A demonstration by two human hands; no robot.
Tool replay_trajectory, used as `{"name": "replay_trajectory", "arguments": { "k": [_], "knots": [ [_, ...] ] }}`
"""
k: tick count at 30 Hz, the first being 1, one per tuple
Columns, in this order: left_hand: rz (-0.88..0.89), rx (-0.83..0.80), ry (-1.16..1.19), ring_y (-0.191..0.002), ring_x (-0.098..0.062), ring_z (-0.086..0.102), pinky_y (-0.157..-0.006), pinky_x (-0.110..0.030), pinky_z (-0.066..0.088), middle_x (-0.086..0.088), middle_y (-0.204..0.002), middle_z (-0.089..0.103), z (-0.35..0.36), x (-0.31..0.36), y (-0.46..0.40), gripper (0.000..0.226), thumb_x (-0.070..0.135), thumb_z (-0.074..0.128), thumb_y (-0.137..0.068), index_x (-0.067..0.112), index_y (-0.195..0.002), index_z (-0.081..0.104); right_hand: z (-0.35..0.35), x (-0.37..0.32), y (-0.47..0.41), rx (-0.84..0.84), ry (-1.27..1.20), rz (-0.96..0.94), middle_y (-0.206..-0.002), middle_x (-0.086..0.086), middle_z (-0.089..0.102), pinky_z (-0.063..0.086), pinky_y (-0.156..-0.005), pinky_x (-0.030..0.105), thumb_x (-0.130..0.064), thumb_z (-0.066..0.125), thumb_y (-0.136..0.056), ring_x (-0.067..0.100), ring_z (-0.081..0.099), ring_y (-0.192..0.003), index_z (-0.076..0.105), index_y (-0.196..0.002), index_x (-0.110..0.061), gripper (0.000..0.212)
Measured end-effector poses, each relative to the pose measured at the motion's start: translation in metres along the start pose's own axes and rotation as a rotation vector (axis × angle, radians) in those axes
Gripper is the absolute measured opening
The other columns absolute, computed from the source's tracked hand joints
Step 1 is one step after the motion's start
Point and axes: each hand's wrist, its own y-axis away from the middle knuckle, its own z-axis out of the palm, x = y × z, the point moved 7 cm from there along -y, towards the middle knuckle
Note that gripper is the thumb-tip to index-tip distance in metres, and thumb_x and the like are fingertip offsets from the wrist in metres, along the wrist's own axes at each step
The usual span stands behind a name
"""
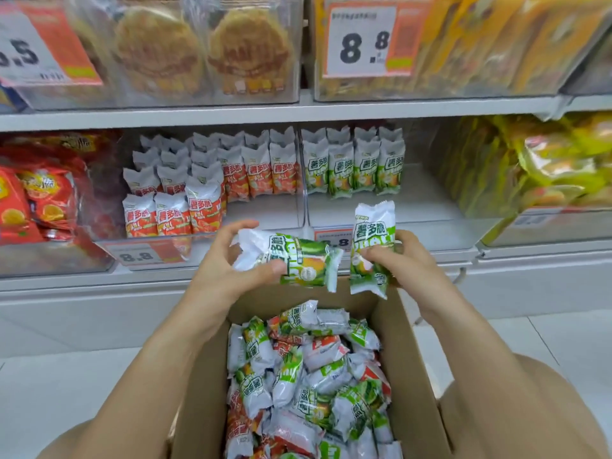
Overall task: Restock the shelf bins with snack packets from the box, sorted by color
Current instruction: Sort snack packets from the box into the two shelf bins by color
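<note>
Above the open cardboard box (410,359), both hands are busy with green packets: the left hand (228,263) curls round one green packet (298,260) lying sideways, thumb on its front and fingers behind its crinkled white end, while the right hand (397,260) pinches a second green packet (372,243) held upright by its lower half. Beyond the box, on the middle shelf, the green bin (381,210) holds a short row of green packets (352,167) at its back with bare floor in front; just left of it, past a clear divider (303,180), the orange bin (212,246) is much fuller. Inside the box lies a loose jumble of green and orange packets (308,376). These packets look light, puffy and soft, with slick foil film that crumples easily, and the contents are likely brittle, so squeezing hard seems unwise. Holding each by the flat crimped seam or lightly across the middle should serve, standing it upright in front of the green row
</note>
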Motion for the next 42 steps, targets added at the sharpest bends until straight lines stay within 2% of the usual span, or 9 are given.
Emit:
{"name": "replay_trajectory", "arguments": {
  "k": [5,8,13,18,22,26,32,37,42],
  "knots": [
    [-0.027,-0.155,0.206,-0.071,-0.008,0.068,-0.06,-0.017,0.051,0.003,-0.077,0.071,0.048,0.014,-0.006,0.038,0.009,0.081,-0.062,0.012,-0.091,0.057,0.012,-0.004,0.006,-0.111,-0.088,-0.024,-0.099,-0.003,0.068,0.043,-0.055,0.009,-0.019,0.066,-0.086,0.0,0.063,-0.077,0.053,-0.115,-0.024,0.032],
    [-0.028,-0.218,0.211,-0.08,-0.015,0.069,-0.066,-0.021,0.053,-0.006,-0.093,0.074,0.085,0.022,-0.006,0.033,0.013,0.067,-0.072,0.002,-0.103,0.062,0.015,-0.005,0.011,-0.175,-0.177,-0.025,-0.107,-0.003,0.069,0.046,-0.061,0.011,-0.024,0.057,-0.092,0.003,0.066,-0.084,0.057,-0.111,-0.027,0.019],
    [-0.007,-0.131,0.267,-0.107,-0.024,0.065,-0.09,-0.032,0.053,-0.016,-0.119,0.067,0.115,0.029,-0.012,0.051,0.02,0.071,-0.08,0.002,-0.125,0.057,0.001,-0.014,0.016,-0.22,-0.263,-0.137,-0.12,-0.011,0.067,0.048,-0.098,0.035,-0.073,0.063,-0.069,0.006,0.064,-0.108,0.051,-0.131,-0.03,0.076],
    [0.091,-0.049,0.218,-0.098,-0.007,0.068,-0.073,-0.016,0.053,0.003,-0.113,0.071,0.148,0.043,-0.006,0.053,0.028,0.064,-0.076,0.016,-0.127,0.055,-0.016,-0.023,0.023,-0.219,-0.324,-0.266,-0.116,-0.008,0.066,0.051,-0.081,0.021,-0.043,0.075,-0.07,0.004,0.066,-0.098,0.042,-0.136,-0.028,0.075],
    [0.156,-0.073,0.219,-0.11,-0.006,0.063,-0.087,-0.019,0.052,0.007,-0.119,0.068,0.181,0.049,0.0,0.047,0.032,0.053,-0.083,0.02,-0.128,0.056,-0.038,-0.025,0.028,-0.18,-0.419,-0.295,-0.116,0.01,0.066,0.053,-0.08,0.029,-0.031,0.074,-0.069,0.019,0.064,-0.099,0.045,-0.132,-0.027,0.069],
    [0.205,-0.057,-0.128,-0.134,0.001,0.038,-0.107,-0.017,0.03,0.014,-0.146,0.042,0.183,0.042,-0.027,0.062,0.055,0.037,-0.087,0.028,-0.142,0.041,-0.07,-0.028,0.009,-0.181,-0.392,-0.259,-0.108,-0.006,0.071,0.052,-0.08,0.024,-0.032,0.073,-0.067,0.011,0.068,-0.096,0.048,-0.13,-0.028,0.068],
    [0.275,0.003,-1.226,-0.138,-0.025,0.033,-0.117,-0.041,0.017,-0.01,-0.148,0.041,0.146,-0.01,-0.109,0.066,0.054,0.022,-0.099,0.011,-0.149,0.027,-0.132,-0.025,-0.089,-0.103,-0.3,-0.173,-0.092,-0.009,0.069,0.054,-0.073,0.028,-0.032,0.073,-0.067,0.008,0.068,-0.083,0.044,-0.131,-0.018,0.071],
    [0.314,0.038,-1.395,-0.124,-0.026,0.049,-0.097,-0.038,0.04,-0.005,-0.137,0.054,0.153,-0.021,-0.126,0.083,0.063,0.001,-0.085,0.019,-0.143,0.04,-0.146,-0.017,-0.17,-0.056,-0.164,-0.081,-0.086,-0.001,0.066,0.053,-0.093,0.044,-0.04,0.084,-0.054,0.019,0.067,-0.088,0.052,-0.126,-0.014,0.083],
    [0.351,0.1,-1.359,-0.1,-0.028,0.061,-0.073,-0.037,0.048,0.0,-0.117,0.064,0.153,-0.022,-0.126,0.068,0.056,0.013,-0.09,0.019,-0.11,0.067,-0.135,-0.018,-0.222,-0.111,-0.113,-0.043,-0.118,0.014,0.067,0.043,-0.105,0.047,-0.031,0.079,-0.067,0.03,0.061,-0.113,0.068,-0.097,-0.019,0.033]
  ]
}}
